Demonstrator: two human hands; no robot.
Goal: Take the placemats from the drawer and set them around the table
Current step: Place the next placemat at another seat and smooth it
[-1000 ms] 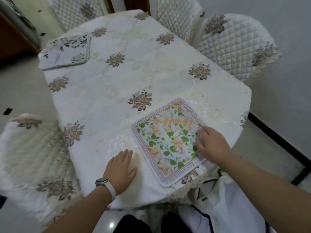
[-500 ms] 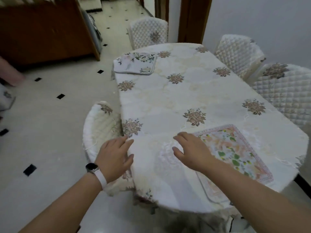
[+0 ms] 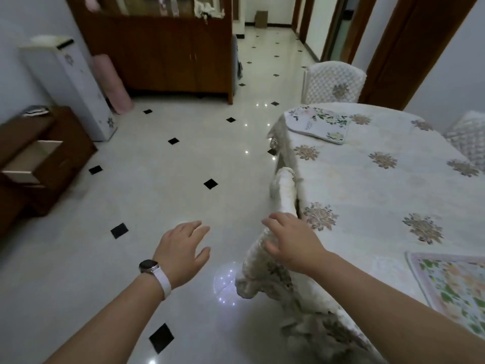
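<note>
Head view: turned from the surface (image 3: 380,190) toward the room. Left hand (image 3: 181,252) out over the floor (image 3: 162,195), fingers (image 3: 195,227) apart, holding nothing. Right hand (image 3: 290,240) above a chair back (image 3: 265,261) at the surface's near edge, fingers spread, also bare. Two placemats laid: a leafy one (image 3: 319,123) at the far corner, a floral one (image 3: 451,290) at the near right, each flat on the cloth. Across the room, well apart from both hands, a dresser (image 3: 52,166) with its drawer (image 3: 31,160) pulled open; contents not visible from this angle.

Likely step in hand: back to the drawer for the next mat, with several seats unset. Best done by walking clear of the chair rather than brushing the cloth, which hangs loose at the edge and could drag the floral mat. At the drawer, wise to lift mats flat with both hands, not pinched by a corner, since these look soft and would fold. Worth taking all that remain at once, if any, to save crossings. Glossy tile, so steady footing advised.
</note>
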